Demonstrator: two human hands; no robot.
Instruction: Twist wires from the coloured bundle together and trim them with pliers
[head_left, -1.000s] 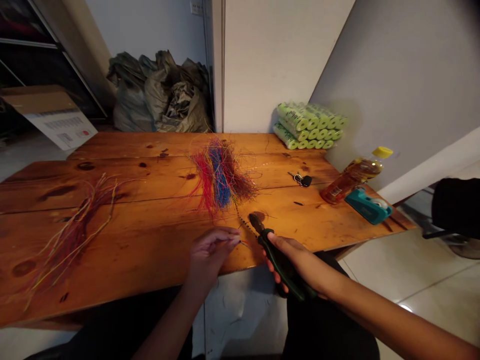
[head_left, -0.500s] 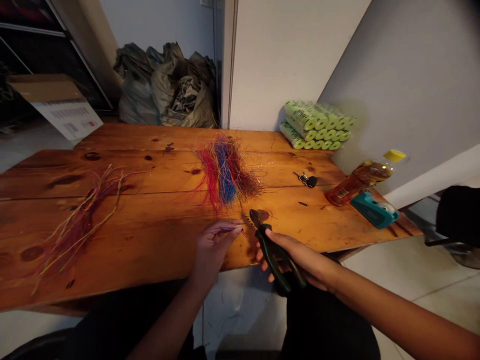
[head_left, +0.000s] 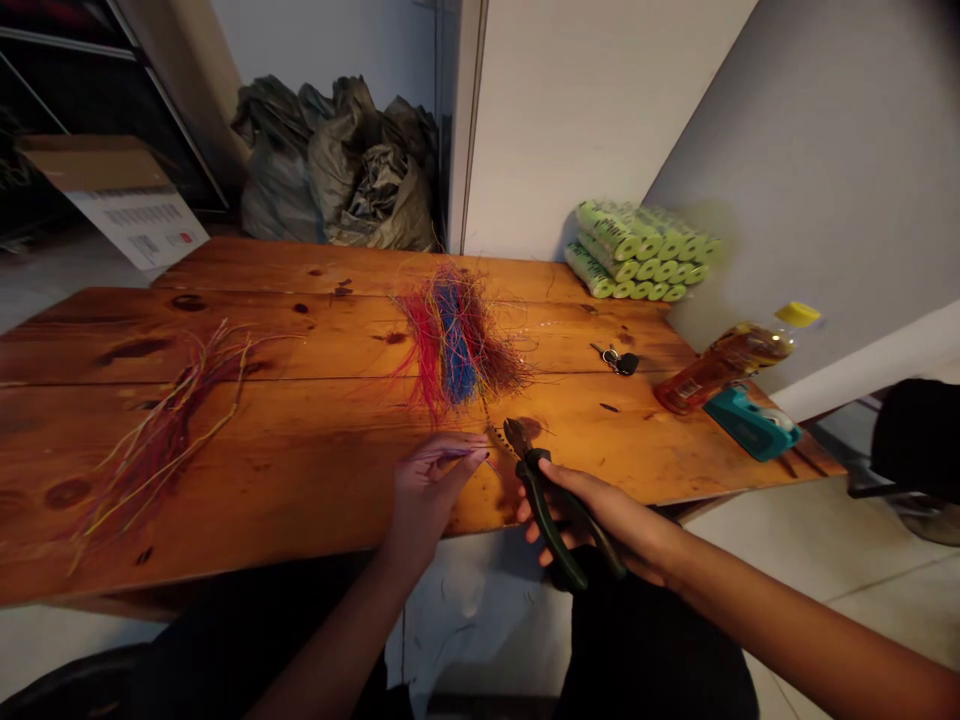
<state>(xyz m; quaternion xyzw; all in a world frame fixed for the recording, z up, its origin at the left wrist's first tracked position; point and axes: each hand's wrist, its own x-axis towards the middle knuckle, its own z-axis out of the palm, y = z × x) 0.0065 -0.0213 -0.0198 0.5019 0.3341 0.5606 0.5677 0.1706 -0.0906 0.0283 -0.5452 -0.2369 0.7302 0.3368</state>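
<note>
My left hand (head_left: pixel 431 485) is closed in a pinch on a thin wire, whose tip sticks out by the thumb over the table's near edge. Wrapped round the dark green handles of a pair of cutting pliers (head_left: pixel 544 500) is my right hand (head_left: pixel 600 510); the jaws point up and left, just right of the wire and apart from it. Beyond both hands lies a heap of fine wires (head_left: pixel 457 350), red, blue and brownish. A bundle of longer red and yellow wires (head_left: pixel 172 430) rests on the left of the table.
On the wooden table (head_left: pixel 337 500) are keys (head_left: pixel 619 360), a tilted drink bottle (head_left: pixel 724 365) and a teal tape dispenser (head_left: pixel 754 425) at right. Green-wrapped rolls (head_left: pixel 645 250) are stacked at the back. Plastic bags (head_left: pixel 345 170) and a cardboard box (head_left: pixel 127 200) stand behind.
The view has shifted slightly. Both hands keep their grips, and the pliers remain beside the wire with almost no movement.
</note>
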